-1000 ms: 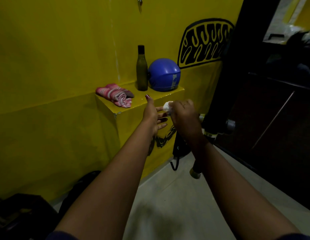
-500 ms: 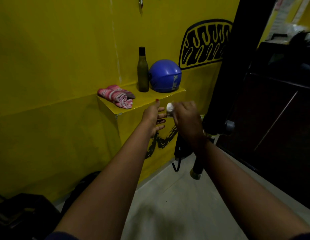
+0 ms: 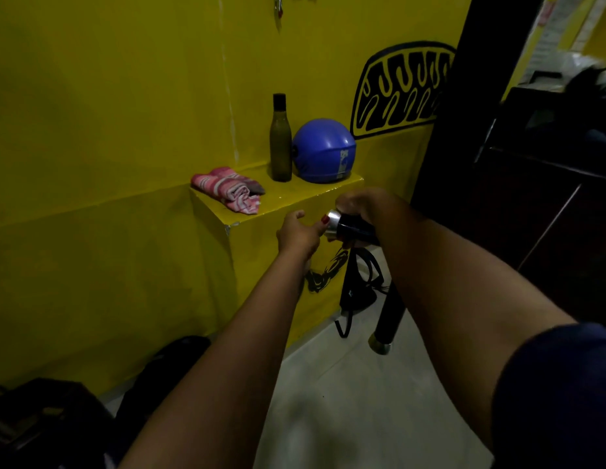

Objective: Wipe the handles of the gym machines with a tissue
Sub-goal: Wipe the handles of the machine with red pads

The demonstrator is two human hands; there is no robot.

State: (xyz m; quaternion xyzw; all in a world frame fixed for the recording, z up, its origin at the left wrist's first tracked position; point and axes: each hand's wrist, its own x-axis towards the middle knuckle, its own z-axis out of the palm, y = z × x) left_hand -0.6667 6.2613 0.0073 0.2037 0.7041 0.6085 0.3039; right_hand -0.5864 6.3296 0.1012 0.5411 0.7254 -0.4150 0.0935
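While the right hand (image 3: 369, 204) is clamped round the dark handle (image 3: 356, 229) just behind its chrome cap (image 3: 332, 222), tissue probably hidden under the palm, twist and slide firmly, letting the left hand (image 3: 296, 231), loosely curled, steady the cap by its thumb

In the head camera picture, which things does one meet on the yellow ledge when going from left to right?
pink and white striped folded cloth → tall dark green bottle with a black cap → round blue helmet
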